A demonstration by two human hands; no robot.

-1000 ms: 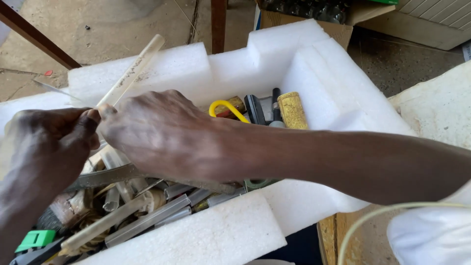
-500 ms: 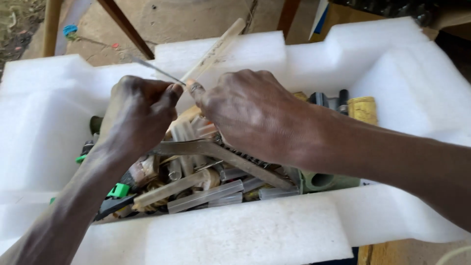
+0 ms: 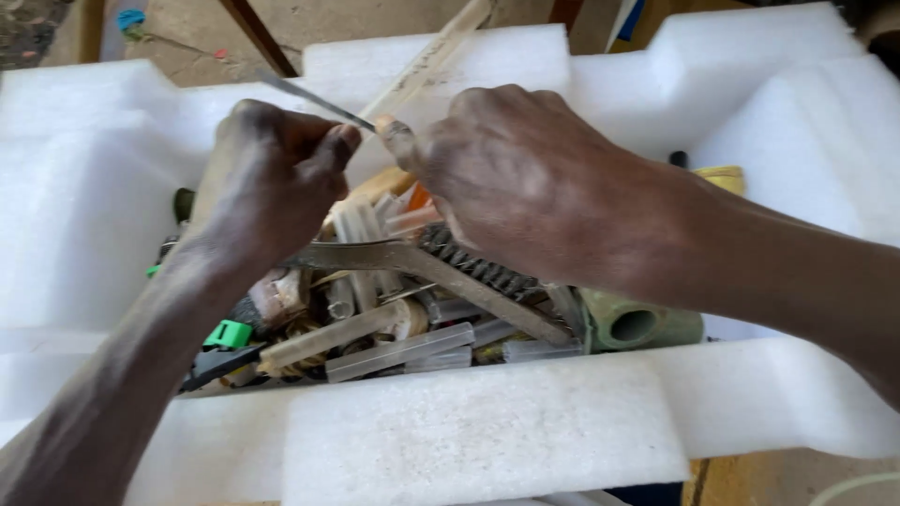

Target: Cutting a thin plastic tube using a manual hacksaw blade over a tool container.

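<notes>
Left hand (image 3: 272,178) pinched on thin metal rod (image 3: 305,96), right hand (image 3: 525,187) closed, thumb tip beside rod end, both over foam box (image 3: 487,431) of tools; best kept pinched firm, lifted clear of clutter.

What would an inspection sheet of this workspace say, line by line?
Surface: white foam box, thick-walled, on a bare floor.
Job's things: thin grey metal strip, pinched in the left hand; the right hand has its thumb tip at the strip's near end.
Clutter: box heaped with clear plastic tubes, a dark toothed metal piece, a green pipe fitting, a pale flat stick.
Grips: left closed on the strip; right curled, palm hidden.
Cables: a pale cord at the bottom right.
Surroundings: wooden legs behind.
</notes>
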